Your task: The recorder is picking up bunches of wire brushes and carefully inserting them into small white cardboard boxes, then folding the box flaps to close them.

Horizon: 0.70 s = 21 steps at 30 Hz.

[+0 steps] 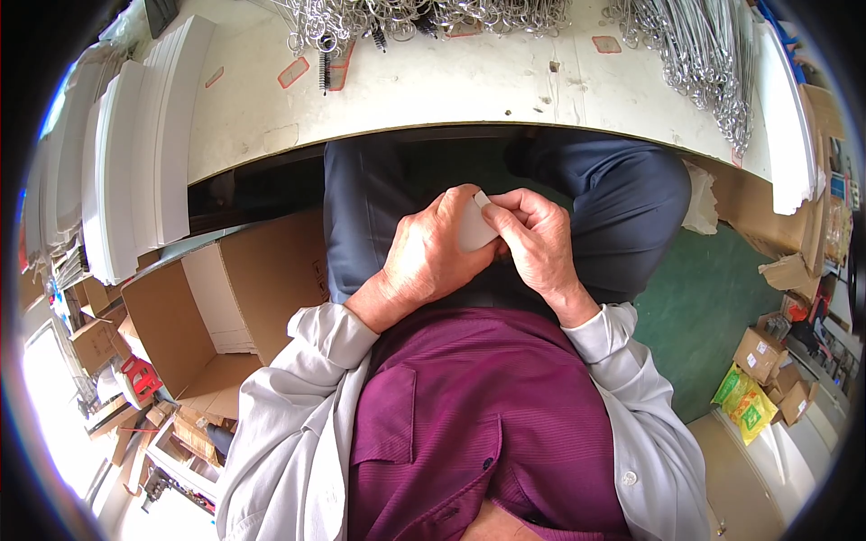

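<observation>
Above my lap, my left hand [431, 245] is closed around a small white piece of card or folded paper [477, 227]. The thumb and fingers of my right hand [539, 239] pinch the same piece at its upper right edge. Part of it is covered by my fingers, so I cannot make out its full shape. Both hands meet close together, just short of the table's near edge.
On the white table [433, 90] lie many thin wire brushes with looped ends [433, 18] and a bundle of long wires [708, 63]. White folded card stacks [135, 153] stand at left. An open cardboard box [225, 298] sits below them; a yellow-green bag [747, 401] lies at right.
</observation>
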Motion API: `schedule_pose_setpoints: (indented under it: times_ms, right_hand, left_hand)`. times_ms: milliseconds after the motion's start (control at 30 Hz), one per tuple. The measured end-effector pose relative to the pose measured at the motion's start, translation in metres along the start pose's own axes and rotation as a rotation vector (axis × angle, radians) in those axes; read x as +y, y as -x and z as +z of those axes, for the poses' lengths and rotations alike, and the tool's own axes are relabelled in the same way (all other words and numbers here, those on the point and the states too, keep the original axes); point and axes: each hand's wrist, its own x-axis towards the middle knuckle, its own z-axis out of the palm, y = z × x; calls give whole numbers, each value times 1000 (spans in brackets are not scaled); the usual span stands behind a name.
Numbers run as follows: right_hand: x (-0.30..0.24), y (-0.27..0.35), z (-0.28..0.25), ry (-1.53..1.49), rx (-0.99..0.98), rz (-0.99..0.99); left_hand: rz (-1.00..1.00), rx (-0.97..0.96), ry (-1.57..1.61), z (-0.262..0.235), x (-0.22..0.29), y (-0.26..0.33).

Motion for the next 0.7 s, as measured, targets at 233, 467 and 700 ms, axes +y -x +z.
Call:
schedule_pose_setpoints:
  times_ms: [233, 467, 700]
  right_hand:
    - [1, -1, -1, -6, -8, 9]
    - [2, -1, 0, -13, -10, 17]
    - [-1, 0, -2, 55, -19, -33]
  left_hand:
    - [8, 9, -1, 1, -1, 0]
    - [-10, 3, 7, 0, 0, 1]
    - [36, 30, -15, 1, -1, 1]
